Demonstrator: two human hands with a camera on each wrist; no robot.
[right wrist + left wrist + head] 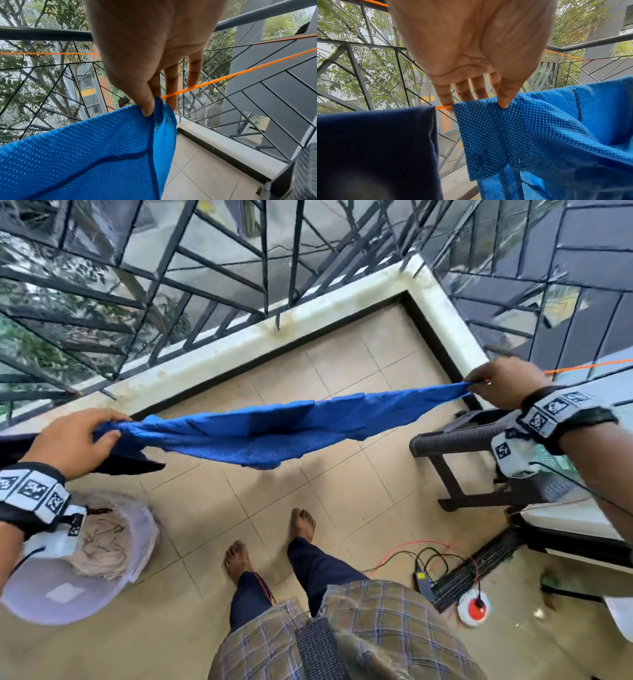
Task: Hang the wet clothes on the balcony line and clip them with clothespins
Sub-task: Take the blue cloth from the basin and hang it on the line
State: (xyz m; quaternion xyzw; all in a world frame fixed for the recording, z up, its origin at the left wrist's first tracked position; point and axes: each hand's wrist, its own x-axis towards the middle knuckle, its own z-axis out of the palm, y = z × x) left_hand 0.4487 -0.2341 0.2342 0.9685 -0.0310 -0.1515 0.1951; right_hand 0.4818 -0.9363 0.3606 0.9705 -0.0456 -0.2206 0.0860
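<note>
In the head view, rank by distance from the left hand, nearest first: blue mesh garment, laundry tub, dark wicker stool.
1. Blue mesh garment: pinched by the left hand.
2. Laundry tub: on the floor below it.
3. Dark wicker stool: far right.

The balcony floor is laid in large beige tiles with thin grout lines. Taking the person's two bare feet as the landmark: to their left stands a round, translucent white plastic tub with beige cloth bundled inside. To their right, a dark woven-wicker bench stands on its legs near the raised white kerb. Nearer, right of the feet, lie tangled black and red cables and a small white disc with a red centre.
</note>
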